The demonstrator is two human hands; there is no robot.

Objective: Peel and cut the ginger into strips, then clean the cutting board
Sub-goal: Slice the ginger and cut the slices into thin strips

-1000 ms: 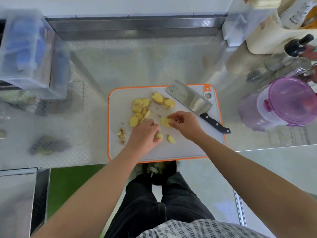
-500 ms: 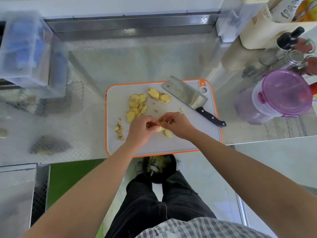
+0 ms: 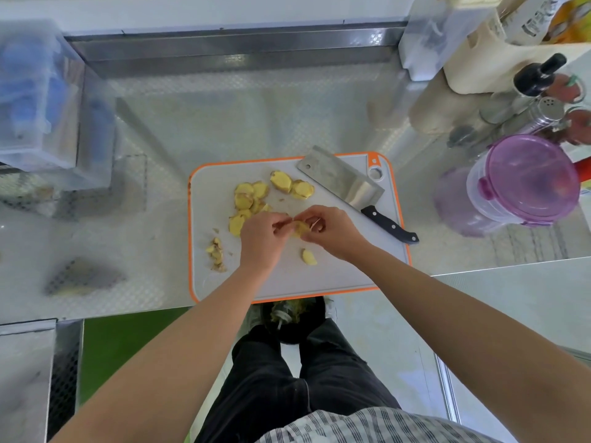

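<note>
Cutting board [image 3: 335,276]: pale grey, orange rim. Ginger slices [image 3: 281,182]: yellow. Cleaver [image 3: 343,182]: steel blade, black handle. Container lid [image 3: 532,179]: purple. Shirt [image 3: 377,426]: checked. Trousers [image 3: 271,378]: black.

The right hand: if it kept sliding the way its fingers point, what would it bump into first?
The right hand points leftward across the cutting board, so it would first meet the ginger piece pinched between both hands, then the left hand. The two hands' fingertips already look nearly touching, though depth is uncertain.
</note>
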